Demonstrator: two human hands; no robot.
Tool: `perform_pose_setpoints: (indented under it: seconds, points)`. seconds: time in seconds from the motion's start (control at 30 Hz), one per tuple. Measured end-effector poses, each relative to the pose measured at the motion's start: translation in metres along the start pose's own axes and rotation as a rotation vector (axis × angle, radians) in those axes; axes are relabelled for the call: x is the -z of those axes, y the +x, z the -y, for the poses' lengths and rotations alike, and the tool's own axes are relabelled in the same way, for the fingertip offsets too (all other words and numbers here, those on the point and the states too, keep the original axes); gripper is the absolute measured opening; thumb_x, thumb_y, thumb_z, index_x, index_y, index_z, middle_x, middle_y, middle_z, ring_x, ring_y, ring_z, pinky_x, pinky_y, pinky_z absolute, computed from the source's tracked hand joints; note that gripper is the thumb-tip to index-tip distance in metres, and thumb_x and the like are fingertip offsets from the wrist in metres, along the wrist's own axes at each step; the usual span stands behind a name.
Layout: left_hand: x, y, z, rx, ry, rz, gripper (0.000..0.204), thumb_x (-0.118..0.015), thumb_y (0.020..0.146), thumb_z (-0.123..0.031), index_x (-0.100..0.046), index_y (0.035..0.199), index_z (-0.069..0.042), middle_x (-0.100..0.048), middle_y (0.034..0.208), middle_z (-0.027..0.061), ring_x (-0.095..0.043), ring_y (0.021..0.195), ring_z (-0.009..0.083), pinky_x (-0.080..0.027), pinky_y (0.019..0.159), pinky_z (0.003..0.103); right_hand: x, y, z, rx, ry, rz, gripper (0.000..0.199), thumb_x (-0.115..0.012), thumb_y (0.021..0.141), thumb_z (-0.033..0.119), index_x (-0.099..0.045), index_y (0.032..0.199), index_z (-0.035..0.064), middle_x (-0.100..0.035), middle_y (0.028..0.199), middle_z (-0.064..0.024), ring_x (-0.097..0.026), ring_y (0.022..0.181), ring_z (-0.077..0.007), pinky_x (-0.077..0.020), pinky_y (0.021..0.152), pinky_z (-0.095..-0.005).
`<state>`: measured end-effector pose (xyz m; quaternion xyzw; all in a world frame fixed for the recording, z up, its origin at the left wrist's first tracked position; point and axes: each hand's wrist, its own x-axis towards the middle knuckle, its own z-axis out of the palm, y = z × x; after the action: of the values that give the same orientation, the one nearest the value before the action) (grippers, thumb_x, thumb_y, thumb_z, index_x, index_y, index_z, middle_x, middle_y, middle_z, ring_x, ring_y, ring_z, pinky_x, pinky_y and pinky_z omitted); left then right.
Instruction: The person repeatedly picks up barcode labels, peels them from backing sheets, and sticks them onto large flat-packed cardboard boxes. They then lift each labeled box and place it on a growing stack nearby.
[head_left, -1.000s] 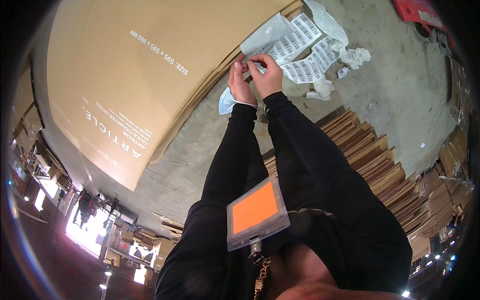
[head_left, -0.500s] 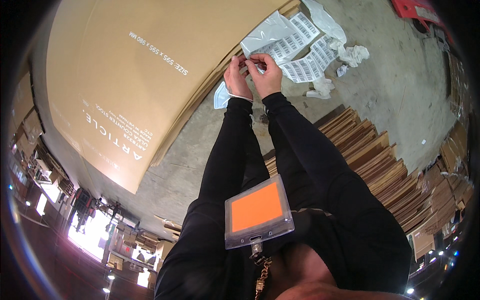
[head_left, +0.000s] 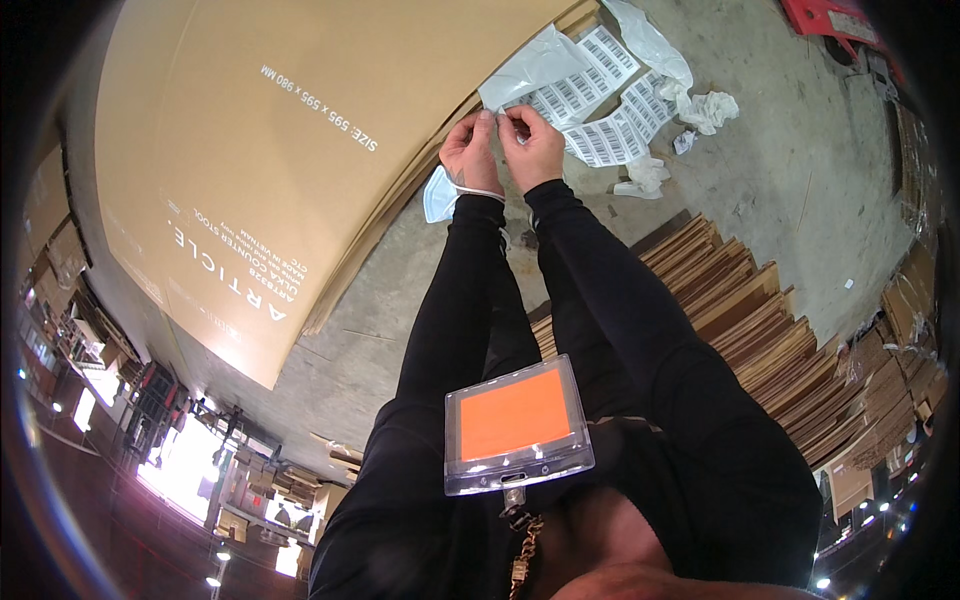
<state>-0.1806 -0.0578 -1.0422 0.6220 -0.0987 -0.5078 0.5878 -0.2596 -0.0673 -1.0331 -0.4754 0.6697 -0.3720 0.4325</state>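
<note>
In the left hand and right hand, thumb and fingers are pinched together; whether anything is gripped cannot be told. Just beyond, barcode label sheets are overlapped by plastic film and could be creased were it tugged.

We wear a black top with a scooped neckline, long snug black sleeves and black legwear. Our left wrist has a thin white cord around it and a small dark marking just beside that. Our clear plastic badge holder frames an orange card; at the holder's edge nearest our neck, a metal clip meets a gold-coloured chain.
</note>
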Motion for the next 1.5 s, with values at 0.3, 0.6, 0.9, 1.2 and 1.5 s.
perform_pose_setpoints:
  seconds: [0.3, 0.6, 0.9, 1.2, 1.5]
  points:
    - [-0.006, 0.002, -0.003, -0.085, -0.012, -0.08, 0.01, -0.069, 0.087, -0.011, -0.069, 0.09, -0.002, -0.063, 0.077, -0.0006, -0.051, 0.069, 0.0074, -0.04, 0.065, 0.024, 0.086, 0.025, -0.082, 0.045, -0.362, -0.046, 0.016, -0.065, 0.086, 0.019, -0.067, 0.093, 0.0043, -0.07, 0.088, -0.0146, -0.069, 0.08, -0.0304, -0.0521, 0.072, -0.0388]
    - [-0.017, -0.033, -0.01, -0.167, 0.405, -0.185, 0.03, -0.071, 0.082, -0.012, -0.063, 0.108, 0.001, -0.065, 0.102, 0.0078, -0.06, 0.095, 0.0164, -0.046, 0.085, 0.029, 0.201, 0.019, -0.118, -0.407, -0.13, -0.099, 0.049, -0.074, 0.074, 0.008, -0.052, 0.117, 0.0, -0.063, 0.098, -0.0115, -0.062, 0.087, -0.0197, -0.0511, 0.079, -0.032]
    - [0.0, -0.144, -0.076, -0.879, 1.134, 0.23, 0.031, -0.077, 0.056, -0.016, -0.066, 0.085, -0.012, -0.06, 0.119, 0.0082, -0.048, 0.126, 0.0331, -0.034, 0.102, 0.056, 0.12, -0.07, 0.023, -0.385, 0.275, 0.139, 0.059, -0.066, 0.075, 0.001, -0.043, 0.13, 0.0009, -0.047, 0.13, -0.0127, -0.044, 0.124, -0.0246, -0.0333, 0.108, -0.0373]
    - [0.098, -0.155, -0.127, -0.863, 1.197, 0.101, 0.009, -0.065, 0.072, -0.018, -0.066, 0.077, -0.01, -0.061, 0.122, 0.0082, -0.042, 0.135, 0.0316, -0.017, 0.114, 0.059, 0.038, -0.133, 0.069, -0.522, 0.309, 0.286, 0.046, -0.052, 0.089, 0.006, -0.041, 0.134, 0.0067, -0.043, 0.13, -0.0102, -0.046, 0.117, -0.0199, -0.0399, 0.099, -0.0364]
    - [0.22, -0.166, -0.158, -0.859, 1.112, -0.011, 0.011, -0.064, 0.08, -0.017, -0.066, 0.076, -0.007, -0.064, 0.12, 0.0102, -0.043, 0.134, 0.0341, -0.026, 0.11, 0.061, -0.044, -0.197, 0.114, -0.451, 0.26, 0.443, 0.042, -0.056, 0.079, -0.002, -0.049, 0.119, 0.0066, -0.049, 0.107, -0.0018, -0.049, 0.099, -0.0131, -0.0406, 0.086, -0.0268]
